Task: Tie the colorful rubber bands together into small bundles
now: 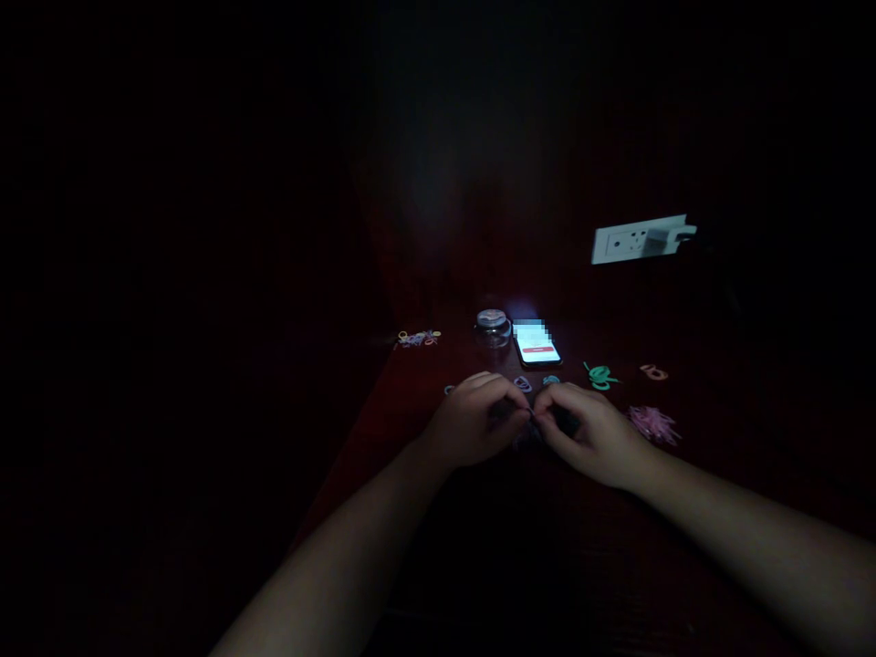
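My left hand (480, 418) and my right hand (594, 432) meet over the dark red table (383, 424), thumbs and forefingers pinched close together. Something small and thin shows between the fingertips, too dim to make out. Just beyond the fingers lie a purple loop (522, 384) and a bluish-green loop (551, 380). A small pale ring (449, 390) is beside my left hand. To the right of my right hand is a pile of pink strips (654, 424), with green bands (600, 376) and an orange band (653, 372) farther back.
A lit phone (537, 343) lies behind the hands, next to a clear lidded jar (493, 327). Several small coloured rings (419, 338) are heaped at the table's left edge. A wall socket (640, 240) with a plug is at the right. The surroundings are very dark.
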### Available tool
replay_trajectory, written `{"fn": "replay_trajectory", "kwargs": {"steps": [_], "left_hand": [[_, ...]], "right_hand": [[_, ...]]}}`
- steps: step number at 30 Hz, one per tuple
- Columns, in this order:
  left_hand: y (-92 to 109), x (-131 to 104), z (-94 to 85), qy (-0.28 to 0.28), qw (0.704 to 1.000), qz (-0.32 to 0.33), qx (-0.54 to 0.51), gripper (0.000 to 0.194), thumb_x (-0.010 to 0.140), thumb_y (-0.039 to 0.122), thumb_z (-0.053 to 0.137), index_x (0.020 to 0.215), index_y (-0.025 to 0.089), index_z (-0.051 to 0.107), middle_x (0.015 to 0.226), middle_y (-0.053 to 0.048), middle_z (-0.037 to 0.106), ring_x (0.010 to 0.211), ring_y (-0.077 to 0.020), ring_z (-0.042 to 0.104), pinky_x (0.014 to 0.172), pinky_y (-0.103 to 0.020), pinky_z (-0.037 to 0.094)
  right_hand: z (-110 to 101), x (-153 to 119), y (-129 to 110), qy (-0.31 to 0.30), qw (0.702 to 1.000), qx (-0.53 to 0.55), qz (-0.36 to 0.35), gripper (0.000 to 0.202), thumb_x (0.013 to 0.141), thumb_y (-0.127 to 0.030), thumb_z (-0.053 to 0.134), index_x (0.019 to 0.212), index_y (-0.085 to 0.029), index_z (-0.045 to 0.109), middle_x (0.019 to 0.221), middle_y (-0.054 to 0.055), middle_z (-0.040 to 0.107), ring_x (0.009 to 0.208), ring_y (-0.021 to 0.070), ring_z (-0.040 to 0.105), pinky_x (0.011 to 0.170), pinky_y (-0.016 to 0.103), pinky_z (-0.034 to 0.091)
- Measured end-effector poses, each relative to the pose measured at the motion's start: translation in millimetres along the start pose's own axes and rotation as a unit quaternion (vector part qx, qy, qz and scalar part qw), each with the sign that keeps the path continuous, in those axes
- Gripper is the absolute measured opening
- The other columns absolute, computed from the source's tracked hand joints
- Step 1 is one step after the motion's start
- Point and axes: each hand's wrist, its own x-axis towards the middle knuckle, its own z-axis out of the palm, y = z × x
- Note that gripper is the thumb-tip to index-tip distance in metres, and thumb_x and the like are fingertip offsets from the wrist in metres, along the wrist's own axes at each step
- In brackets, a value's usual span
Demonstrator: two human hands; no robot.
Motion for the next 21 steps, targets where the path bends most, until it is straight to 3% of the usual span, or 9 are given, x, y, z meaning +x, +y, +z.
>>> {"fn": "replay_trajectory", "kwargs": {"steps": [13, 21], "left_hand": [[0.8, -0.8, 1.7, -0.008, 1.0, -0.017, -0.008, 0.006, 0.087, 0.025, 0.06, 0.086, 0.02, 0.06, 0.081, -0.001, 0.066, 0.078, -0.0152, 0.061, 0.09, -0.037, 0.049], [3.7, 0.8, -0.7, -0.026, 0.999, -0.025, -0.001, 0.004, 0.088, 0.024, 0.058, 0.087, 0.02, 0.058, 0.085, -0.001, 0.067, 0.083, -0.0156, 0.061, 0.083, -0.032, 0.047]], "right_hand": [[0.3, -1.2, 0.8, -0.027, 0.999, 0.01, 0.022, 0.006, 0.086, -0.017, 0.054, 0.082, -0.021, 0.052, 0.069, -0.001, 0.055, 0.066, 0.0146, 0.052, 0.062, 0.028, 0.041], [-0.7, -1.6, 0.2, -0.018, 1.0, 0.006, 0.01, 0.007, 0.088, -0.021, 0.054, 0.082, -0.021, 0.053, 0.069, -0.001, 0.055, 0.066, 0.0148, 0.053, 0.063, 0.028, 0.043]]}}
